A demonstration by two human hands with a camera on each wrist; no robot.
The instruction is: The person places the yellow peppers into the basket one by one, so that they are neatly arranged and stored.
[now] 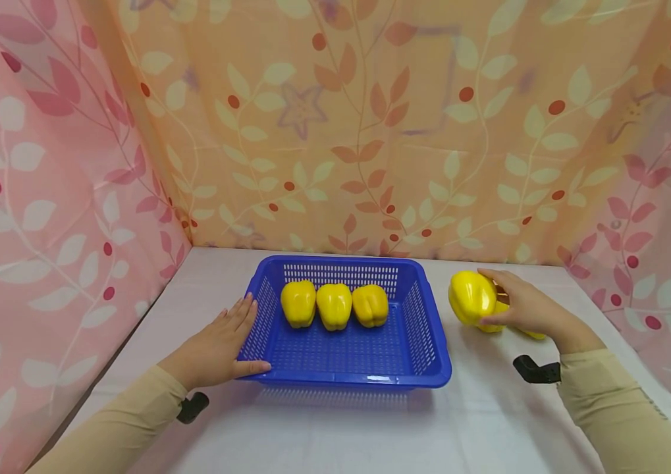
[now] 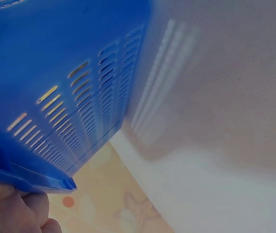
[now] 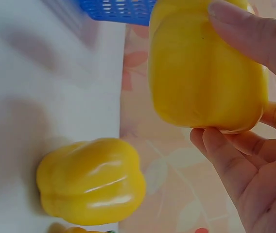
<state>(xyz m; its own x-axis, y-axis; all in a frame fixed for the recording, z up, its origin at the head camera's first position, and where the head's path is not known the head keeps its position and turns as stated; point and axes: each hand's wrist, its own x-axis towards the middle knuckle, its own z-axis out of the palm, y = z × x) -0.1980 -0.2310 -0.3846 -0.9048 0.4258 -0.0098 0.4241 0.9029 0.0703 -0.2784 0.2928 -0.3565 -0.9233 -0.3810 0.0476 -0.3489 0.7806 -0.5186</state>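
My right hand [image 1: 527,304] pinches a yellow bell pepper [image 1: 470,297] between thumb and fingers, raised above the table to the right of a blue plastic basket [image 1: 347,380]. In the right wrist view, the held pepper [image 3: 206,68] is well above another yellow bell pepper [image 3: 92,182], which lies on the table. Three yellow bell peppers, left [image 1: 298,304], middle [image 1: 334,307] and right [image 1: 370,305], form a row inside the basket. On the basket's left rim rests my left hand [image 1: 216,349], its fingers fairly straight and its thumb along the front corner.
The basket has slotted side walls [image 2: 79,97] and stands on a white-covered table [image 1: 323,434]. Partly behind my right hand lie more yellow peppers [image 1: 533,334]. Floral cloth hangs at the back [image 1: 359,131] and on both sides.
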